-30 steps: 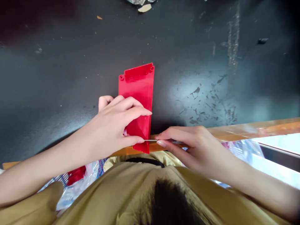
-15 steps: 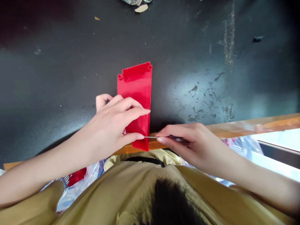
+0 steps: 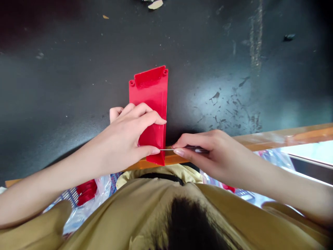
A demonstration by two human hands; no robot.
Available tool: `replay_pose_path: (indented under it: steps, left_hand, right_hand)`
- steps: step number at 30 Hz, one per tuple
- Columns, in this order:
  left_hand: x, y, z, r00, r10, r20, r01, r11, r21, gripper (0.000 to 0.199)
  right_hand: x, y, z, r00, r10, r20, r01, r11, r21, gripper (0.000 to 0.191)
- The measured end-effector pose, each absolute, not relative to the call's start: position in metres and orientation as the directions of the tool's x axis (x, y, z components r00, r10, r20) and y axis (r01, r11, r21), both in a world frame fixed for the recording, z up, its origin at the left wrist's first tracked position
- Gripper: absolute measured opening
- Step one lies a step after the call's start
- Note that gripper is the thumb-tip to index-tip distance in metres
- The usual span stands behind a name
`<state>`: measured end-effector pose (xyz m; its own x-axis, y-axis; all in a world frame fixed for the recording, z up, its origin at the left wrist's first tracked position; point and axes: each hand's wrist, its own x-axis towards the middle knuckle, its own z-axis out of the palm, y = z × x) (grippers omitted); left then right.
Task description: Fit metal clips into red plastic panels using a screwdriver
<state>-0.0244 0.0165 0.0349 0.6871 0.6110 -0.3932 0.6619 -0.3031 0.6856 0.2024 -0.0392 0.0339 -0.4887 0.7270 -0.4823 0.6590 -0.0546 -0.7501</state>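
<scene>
Panel [image 3: 149, 95]: red plastic, lying across the wooden edge [image 3: 273, 140] of the black table [image 3: 208, 69], most of its length beyond that edge, its near end jutting over it towards the person.
Long axis: fore and aft, nearly square to the wooden edge, the sides drawing in towards the near end.
Far end: points away from the wooden edge; a raised wall stands there between two corner rings, the right corner reaching farther out.
Left hand [image 3: 123, 130]: laid over the panel just beyond the wooden edge and holding it, forefinger tip at the right rim, thumb lower by the tool tip; how hard it presses I cannot tell.
Right hand [image 3: 214, 152]: above the wooden edge, pinching the slim metal tool [image 3: 167, 149] between thumb and forefinger.
Tool shaft: roughly along the wooden edge, over the panel's right rim, its tip at the left thumb.
Lap side: red pieces [image 3: 87, 192] and clear plastic [image 3: 100, 191], on the person's side of the wooden edge, to the left.
Since half a second ago: the view has slid slightly; against the wooden edge the panel looks unmoved; the left forefinger arches more; the right pinch is unchanged.
</scene>
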Motion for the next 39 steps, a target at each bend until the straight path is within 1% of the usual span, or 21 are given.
replay_pose_path:
  steps: [4,7,13,16,19,24,28,31,33,36,39]
  left_hand:
    - [-0.022,0.02,0.034,0.683,0.596,-0.424,0.668,-0.273,0.693,0.031]
    - [-0.021,0.019,0.033,0.684,0.593,-0.425,0.671,-0.283,0.685,0.027]
    - [-0.023,0.019,0.032,0.677,0.607,-0.417,0.68,-0.299,0.669,0.031]
    - [-0.026,0.023,0.034,0.696,0.581,-0.421,0.668,-0.312,0.675,0.029]
    - [-0.027,0.025,0.036,0.711,0.558,-0.428,0.658,-0.314,0.685,0.033]
    - [-0.027,0.023,0.036,0.697,0.581,-0.42,0.665,-0.304,0.682,0.032]
    - [-0.026,0.021,0.036,0.679,0.61,-0.409,0.668,-0.28,0.69,0.033]
    - [-0.026,0.021,0.037,0.678,0.591,-0.436,0.677,-0.272,0.684,0.032]
    - [-0.025,0.021,0.037,0.68,0.575,-0.456,0.682,-0.266,0.681,0.033]
    - [-0.025,0.021,0.037,0.672,0.59,-0.448,0.685,-0.264,0.679,0.034]
    - [-0.026,0.022,0.037,0.687,0.585,-0.432,0.676,-0.296,0.675,0.032]
  right_hand:
    - [0.2,-0.033,0.036,-0.475,0.704,-0.528,0.673,-0.095,-0.733,0.022]
    - [0.199,-0.031,0.037,-0.467,0.696,-0.545,0.672,-0.121,-0.731,0.024]
    - [0.203,-0.033,0.034,-0.476,0.69,-0.545,0.648,-0.143,-0.748,0.022]
    - [0.208,-0.033,0.029,-0.438,0.71,-0.552,0.563,-0.262,-0.784,0.025]
    - [0.214,-0.035,0.025,-0.315,0.768,-0.557,0.457,-0.392,-0.799,0.028]
    - [0.221,-0.046,0.02,-0.196,0.82,-0.538,0.341,-0.457,-0.821,0.026]
    - [0.222,-0.054,0.014,-0.125,0.853,-0.507,0.297,-0.456,-0.839,0.023]
    - [0.222,-0.056,0.011,-0.121,0.861,-0.493,0.298,-0.442,-0.846,0.025]
    - [0.223,-0.056,0.011,-0.148,0.854,-0.499,0.344,-0.428,-0.835,0.026]
    - [0.223,-0.055,0.013,-0.164,0.866,-0.473,0.436,-0.366,-0.822,0.026]
    - [0.221,-0.053,0.017,-0.225,0.868,-0.442,0.467,-0.302,-0.831,0.023]
